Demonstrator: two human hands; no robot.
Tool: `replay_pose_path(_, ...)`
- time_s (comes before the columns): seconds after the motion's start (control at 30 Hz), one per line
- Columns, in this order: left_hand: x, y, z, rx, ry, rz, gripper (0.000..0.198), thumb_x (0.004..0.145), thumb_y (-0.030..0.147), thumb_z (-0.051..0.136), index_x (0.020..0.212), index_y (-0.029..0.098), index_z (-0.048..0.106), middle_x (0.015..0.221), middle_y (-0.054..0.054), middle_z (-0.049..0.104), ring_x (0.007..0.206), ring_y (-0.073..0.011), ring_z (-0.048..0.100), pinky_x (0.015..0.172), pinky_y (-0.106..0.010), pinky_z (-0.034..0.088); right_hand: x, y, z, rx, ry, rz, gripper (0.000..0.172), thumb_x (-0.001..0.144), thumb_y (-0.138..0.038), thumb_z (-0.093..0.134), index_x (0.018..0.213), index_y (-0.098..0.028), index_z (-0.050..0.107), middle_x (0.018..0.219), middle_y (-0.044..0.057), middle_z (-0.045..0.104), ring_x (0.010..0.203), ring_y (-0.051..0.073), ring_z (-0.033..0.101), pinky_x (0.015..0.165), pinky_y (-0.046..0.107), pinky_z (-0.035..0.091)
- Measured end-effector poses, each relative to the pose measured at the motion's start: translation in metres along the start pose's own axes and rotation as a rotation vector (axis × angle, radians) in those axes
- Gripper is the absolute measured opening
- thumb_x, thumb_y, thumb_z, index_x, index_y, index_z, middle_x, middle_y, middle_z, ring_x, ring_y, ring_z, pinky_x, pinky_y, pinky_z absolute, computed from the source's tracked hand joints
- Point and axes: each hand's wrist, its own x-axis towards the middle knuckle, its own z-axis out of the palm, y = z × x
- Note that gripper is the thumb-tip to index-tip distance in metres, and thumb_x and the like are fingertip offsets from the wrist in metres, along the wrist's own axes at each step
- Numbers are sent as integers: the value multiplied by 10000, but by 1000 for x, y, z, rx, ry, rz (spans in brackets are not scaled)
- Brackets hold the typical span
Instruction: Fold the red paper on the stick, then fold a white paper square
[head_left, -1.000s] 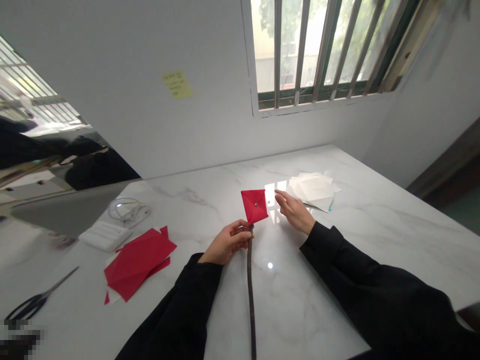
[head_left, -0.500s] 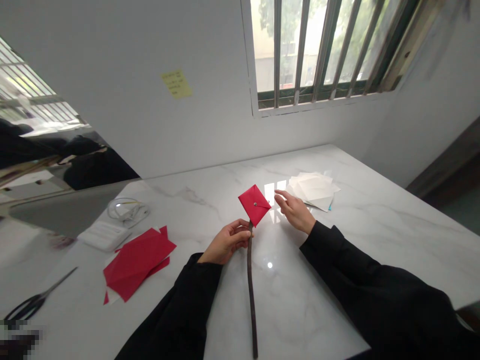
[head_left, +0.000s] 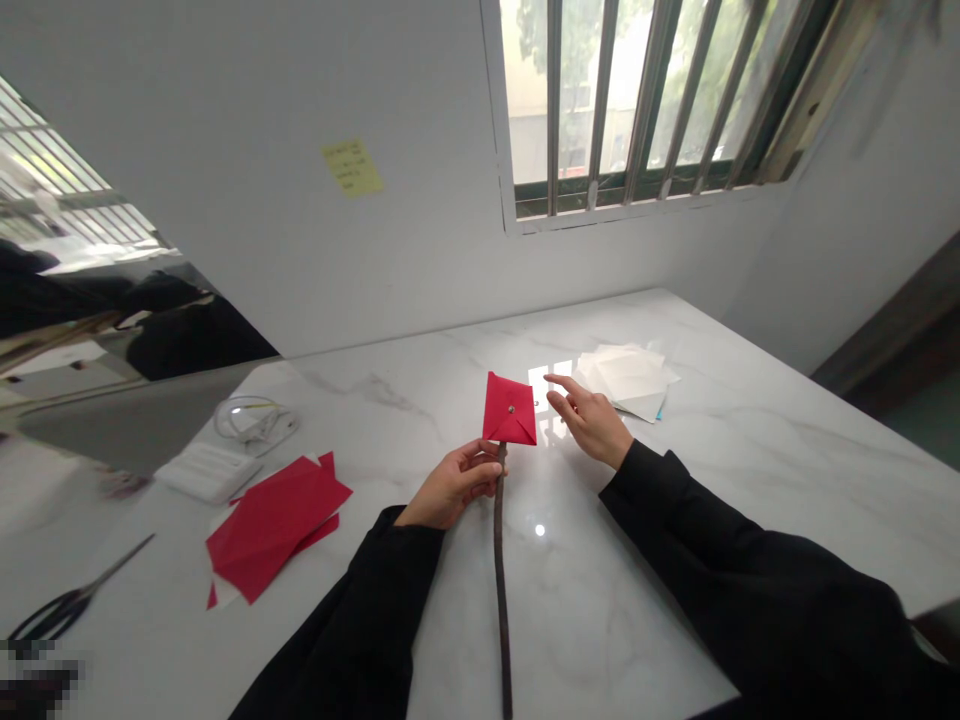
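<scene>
My left hand grips a dark, slender stick near its top end, and the stick runs down toward me across the marble table. A red folded-paper piece is pinned at its centre to the stick's top, just above my left fingers. My right hand hovers to the right of the red paper, fingers apart, holding nothing. Its fingertips are close to the paper but do not appear to touch it.
Red paper sheets lie to the left, beyond them a white box and a white cable. Black-handled scissors sit at the left. A white paper stack lies at the back, below a barred window.
The red paper piece has turned on its pin, changing its outline between frames. My right hand's fingers have shifted slightly left and up. My left hand and the stick stay nearly still.
</scene>
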Motion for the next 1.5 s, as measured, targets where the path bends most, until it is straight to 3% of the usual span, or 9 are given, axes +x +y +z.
replay_pose_path(0.13,-1,1,1,47,-62,-22,412,671,310,902,985,158,684,859,-44,680,681,-115,567,617,-232,432,1,2,-4,-60,13,-91,677,1041,-685,316,1522,-256,520,719,14,635,684,221,619,672,294,379)
replay_pose_path(0.23,-2,2,3,50,-72,-22,375,670,307,893,930,159,667,830,-34,673,653,-105,548,603,-231,418,4,9,-5,-134,-35,-34,754,1030,-725,254,1012,-203,797,713,73,675,692,230,632,686,312,377)
replay_pose_path(0.37,-3,5,5,32,-39,-40,435,632,311,905,939,161,635,836,-26,671,669,-104,555,611,-227,418,8,16,-5,-230,-24,74,825,1022,-741,226,584,-195,663,649,102,671,642,225,621,646,317,336)
replay_pose_path(0.67,-4,7,6,48,-50,-57,451,636,317,899,958,159,625,828,-19,665,664,-101,546,607,-226,406,4,5,-11,-96,17,-120,652,1051,-670,323,1481,-236,551,662,-15,614,638,194,596,652,269,363)
replay_pose_path(0.77,-4,7,6,53,-56,-53,428,638,316,893,939,161,631,820,-16,664,659,-103,549,601,-225,402,6,12,-9,-137,-65,-93,721,1044,-699,265,1062,-191,775,668,36,637,666,199,612,684,287,374)
replay_pose_path(0.9,-4,7,6,42,-44,-56,431,629,312,896,929,161,625,801,-9,663,633,-89,528,589,-214,383,10,19,-8,-201,-48,35,831,1036,-720,194,571,-190,634,604,77,618,621,201,595,659,310,348)
replay_pose_path(1.07,-3,7,7,42,-29,-57,432,617,303,897,905,166,606,779,-8,669,610,-82,510,572,-207,356,8,13,-13,-120,50,-65,674,1058,-672,250,1077,-220,750,676,27,643,688,207,626,684,287,380)
replay_pose_path(1.3,-1,3,4,80,-76,-44,364,661,294,876,911,166,644,786,-10,681,629,-92,520,574,-211,365,1,0,-14,-173,43,-294,684,1054,-672,258,1590,-280,421,1006,69,643,762,190,599,707,288,440)
replay_pose_path(1.5,-1,1,2,47,-49,-44,338,655,268,882,895,157,672,764,4,664,601,-69,513,549,-183,371,8,10,-16,-402,-38,50,849,1030,-725,180,664,-183,721,685,109,623,701,230,600,652,322,336)
